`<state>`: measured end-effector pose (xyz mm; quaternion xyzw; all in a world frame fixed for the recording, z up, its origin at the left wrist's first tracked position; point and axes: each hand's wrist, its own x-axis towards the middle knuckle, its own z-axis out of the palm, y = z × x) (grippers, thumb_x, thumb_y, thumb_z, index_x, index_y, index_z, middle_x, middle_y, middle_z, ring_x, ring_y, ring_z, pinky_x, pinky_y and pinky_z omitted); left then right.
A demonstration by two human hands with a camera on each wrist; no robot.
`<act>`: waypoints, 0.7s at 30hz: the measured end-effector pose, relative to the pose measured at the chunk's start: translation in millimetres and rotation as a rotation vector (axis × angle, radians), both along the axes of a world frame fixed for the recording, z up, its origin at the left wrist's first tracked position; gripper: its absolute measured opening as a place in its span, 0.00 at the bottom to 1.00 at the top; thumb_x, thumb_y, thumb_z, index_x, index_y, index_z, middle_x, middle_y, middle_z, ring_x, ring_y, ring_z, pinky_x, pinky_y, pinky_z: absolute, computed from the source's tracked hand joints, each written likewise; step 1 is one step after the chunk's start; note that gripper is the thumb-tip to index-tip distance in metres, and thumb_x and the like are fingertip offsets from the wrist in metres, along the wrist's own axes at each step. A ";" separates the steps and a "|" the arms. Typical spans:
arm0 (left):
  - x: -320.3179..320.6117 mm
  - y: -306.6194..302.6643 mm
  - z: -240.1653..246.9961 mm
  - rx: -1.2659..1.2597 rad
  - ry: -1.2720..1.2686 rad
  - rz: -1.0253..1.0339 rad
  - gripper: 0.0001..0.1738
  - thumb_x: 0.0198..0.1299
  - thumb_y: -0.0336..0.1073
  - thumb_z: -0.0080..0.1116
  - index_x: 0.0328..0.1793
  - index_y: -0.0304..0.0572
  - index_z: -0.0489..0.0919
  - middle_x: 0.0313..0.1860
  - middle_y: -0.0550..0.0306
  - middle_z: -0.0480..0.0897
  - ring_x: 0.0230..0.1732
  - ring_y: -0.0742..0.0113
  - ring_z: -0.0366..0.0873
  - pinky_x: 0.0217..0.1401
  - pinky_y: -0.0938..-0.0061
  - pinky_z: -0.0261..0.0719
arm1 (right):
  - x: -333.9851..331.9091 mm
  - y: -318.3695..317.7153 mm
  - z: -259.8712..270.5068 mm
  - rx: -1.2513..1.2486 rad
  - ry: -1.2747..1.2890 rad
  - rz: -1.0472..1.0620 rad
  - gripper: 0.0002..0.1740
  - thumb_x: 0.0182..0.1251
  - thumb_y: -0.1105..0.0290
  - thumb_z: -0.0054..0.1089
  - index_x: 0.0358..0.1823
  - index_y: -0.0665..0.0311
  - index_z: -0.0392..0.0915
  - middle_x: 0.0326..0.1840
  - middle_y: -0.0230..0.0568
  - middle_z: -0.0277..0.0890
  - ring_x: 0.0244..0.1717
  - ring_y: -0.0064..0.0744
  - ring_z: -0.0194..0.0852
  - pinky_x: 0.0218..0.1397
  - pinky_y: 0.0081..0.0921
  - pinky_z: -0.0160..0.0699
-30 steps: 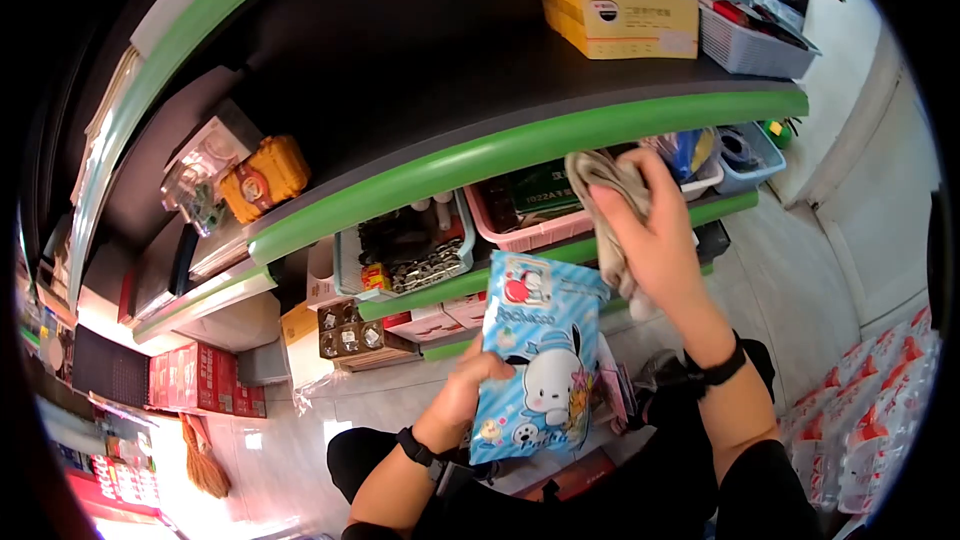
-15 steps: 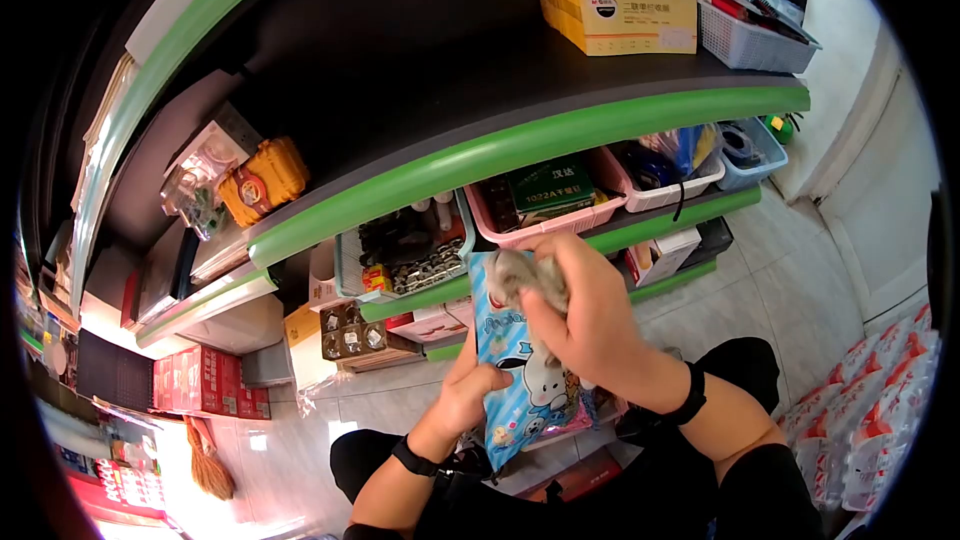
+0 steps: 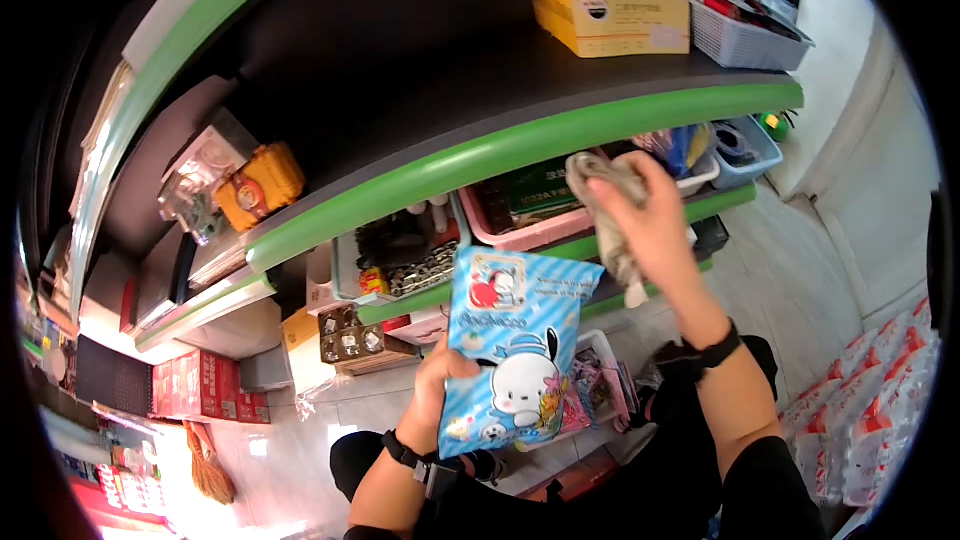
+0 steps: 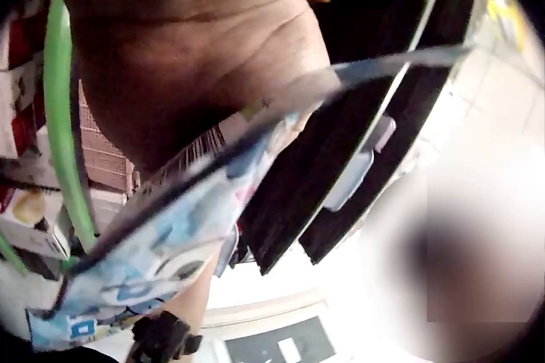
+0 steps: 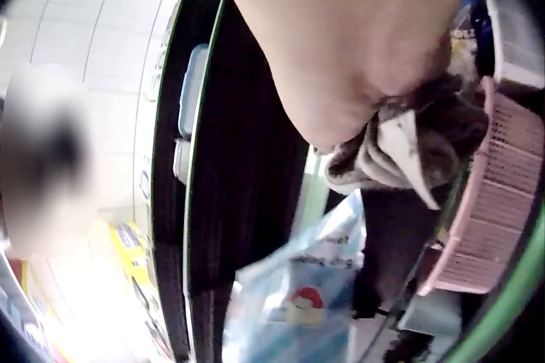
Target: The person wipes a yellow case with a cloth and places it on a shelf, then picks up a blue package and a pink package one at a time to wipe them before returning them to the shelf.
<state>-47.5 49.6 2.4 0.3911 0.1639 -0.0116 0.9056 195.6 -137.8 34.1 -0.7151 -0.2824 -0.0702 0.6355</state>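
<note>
A flat blue-striped plastic bag (image 3: 535,325) with a cartoon dog printed on it faces up in front of the person. My left hand (image 3: 432,388) grips it by its left edge, thumb lying over the front. In the left wrist view the bag (image 4: 179,235) appears nearly edge-on. Off to the upper right, apart from the bag, my right hand (image 3: 660,235) holds a bunched grey-beige cloth (image 3: 612,225) between thumb and fingers. The right wrist view shows the folded cloth (image 5: 387,159) under the hand, near a pink basket (image 5: 494,201).
Green-edged shelves (image 3: 540,125) stretch across the front. The upper one bears a yellow box (image 3: 630,20) and a grey basket (image 3: 745,38). Beneath are a light-blue basket (image 3: 345,275) of small goods and a blue basket (image 3: 765,165). Wrapped bottles (image 3: 870,420) stand on the right; a broom (image 3: 207,465) is at left.
The right hand has passed the cloth over the bag's front, then swung back up and right, away from it. The left hand has shifted the bag slightly left and turned its front up.
</note>
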 end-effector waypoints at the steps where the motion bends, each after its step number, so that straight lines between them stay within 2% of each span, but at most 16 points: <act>1: 0.3 10.5 -8.7 -0.225 0.001 0.041 0.46 0.47 0.29 0.50 0.80 0.29 0.64 0.71 0.38 0.78 0.69 0.40 0.79 0.75 0.51 0.76 | -4.5 -2.7 12.4 0.163 0.176 0.098 0.17 0.69 0.63 0.73 0.51 0.64 0.77 0.43 0.39 0.84 0.45 0.27 0.84 0.47 0.28 0.81; 2: 4.6 18.1 -13.9 -0.390 -0.050 0.031 0.45 0.48 0.29 0.50 0.79 0.27 0.64 0.71 0.35 0.78 0.68 0.36 0.79 0.75 0.46 0.76 | -13.3 -6.3 27.9 0.321 0.355 0.198 0.17 0.69 0.63 0.73 0.52 0.62 0.78 0.44 0.34 0.84 0.46 0.21 0.82 0.49 0.23 0.81; 3: 8.2 17.9 -10.2 -0.428 -0.101 0.056 0.45 0.48 0.30 0.51 0.79 0.26 0.65 0.71 0.34 0.78 0.67 0.35 0.80 0.74 0.43 0.77 | -24.7 -6.2 41.6 0.396 0.363 0.246 0.19 0.70 0.64 0.73 0.55 0.63 0.78 0.48 0.35 0.83 0.46 0.23 0.83 0.51 0.23 0.82; 6: 16.3 9.5 -0.9 -0.538 -0.240 0.022 0.44 0.50 0.34 0.52 0.79 0.28 0.65 0.71 0.33 0.78 0.67 0.34 0.80 0.74 0.41 0.76 | -71.4 -1.3 48.4 0.290 0.333 0.334 0.21 0.68 0.66 0.74 0.57 0.65 0.76 0.52 0.35 0.82 0.45 0.23 0.84 0.50 0.24 0.83; 8: 18.6 1.0 6.6 -0.586 -0.339 -0.047 0.45 0.50 0.35 0.49 0.80 0.29 0.64 0.72 0.35 0.77 0.69 0.35 0.79 0.76 0.41 0.74 | -96.6 8.0 35.8 0.160 0.282 0.476 0.23 0.62 0.72 0.75 0.56 0.65 0.74 0.56 0.41 0.79 0.58 0.36 0.81 0.59 0.34 0.81; 9: 12.8 2.3 -3.8 -0.361 -0.136 0.149 0.46 0.50 0.37 0.50 0.80 0.31 0.64 0.72 0.36 0.78 0.68 0.37 0.80 0.76 0.42 0.74 | -101.1 12.8 28.1 0.008 0.023 0.428 0.24 0.60 0.73 0.74 0.55 0.65 0.73 0.58 0.45 0.77 0.65 0.44 0.74 0.65 0.39 0.76; 10: 11.8 -4.0 2.7 -0.324 -0.151 0.140 0.46 0.50 0.38 0.50 0.80 0.32 0.65 0.72 0.37 0.78 0.66 0.38 0.81 0.75 0.44 0.75 | -103.7 17.4 19.5 -0.148 -0.231 0.376 0.25 0.57 0.75 0.73 0.55 0.65 0.72 0.61 0.49 0.75 0.73 0.51 0.68 0.70 0.44 0.70; 11: 8.1 -8.9 7.1 -0.300 -0.125 0.135 0.45 0.50 0.37 0.50 0.80 0.31 0.66 0.72 0.37 0.78 0.66 0.38 0.81 0.74 0.45 0.76 | -105.6 20.8 11.3 -0.144 -0.285 0.339 0.26 0.54 0.75 0.73 0.54 0.65 0.72 0.67 0.54 0.69 0.81 0.62 0.52 0.75 0.52 0.61; 14: 2.6 -9.0 -0.6 -0.313 -0.101 0.100 0.44 0.49 0.36 0.50 0.79 0.30 0.68 0.70 0.36 0.79 0.65 0.38 0.82 0.73 0.46 0.77 | -95.3 26.1 4.8 -0.125 -0.439 0.173 0.24 0.56 0.76 0.72 0.53 0.66 0.72 0.73 0.56 0.65 0.80 0.64 0.56 0.72 0.52 0.64; 18: 2.2 -3.5 -14.7 -0.397 -0.115 0.039 0.44 0.49 0.34 0.49 0.79 0.29 0.68 0.70 0.36 0.80 0.66 0.38 0.82 0.74 0.47 0.77 | -80.4 29.2 -1.8 -0.001 -0.073 0.212 0.18 0.66 0.75 0.67 0.53 0.68 0.71 0.48 0.56 0.82 0.50 0.57 0.85 0.50 0.44 0.81; 19: 2.4 -0.7 -20.2 -0.445 -0.122 0.026 0.45 0.49 0.33 0.49 0.80 0.29 0.67 0.71 0.34 0.79 0.67 0.36 0.80 0.75 0.47 0.76 | -73.2 33.7 -6.9 0.023 -0.188 0.104 0.17 0.69 0.73 0.67 0.53 0.68 0.71 0.36 0.52 0.83 0.39 0.55 0.86 0.42 0.42 0.81; 21: 2.8 -0.3 -20.0 -0.470 -0.117 -0.008 0.45 0.49 0.32 0.50 0.80 0.28 0.66 0.72 0.33 0.78 0.68 0.36 0.80 0.76 0.46 0.75 | -63.8 30.9 -3.2 0.030 -0.122 0.116 0.17 0.69 0.72 0.68 0.53 0.67 0.71 0.37 0.53 0.83 0.39 0.55 0.86 0.42 0.42 0.80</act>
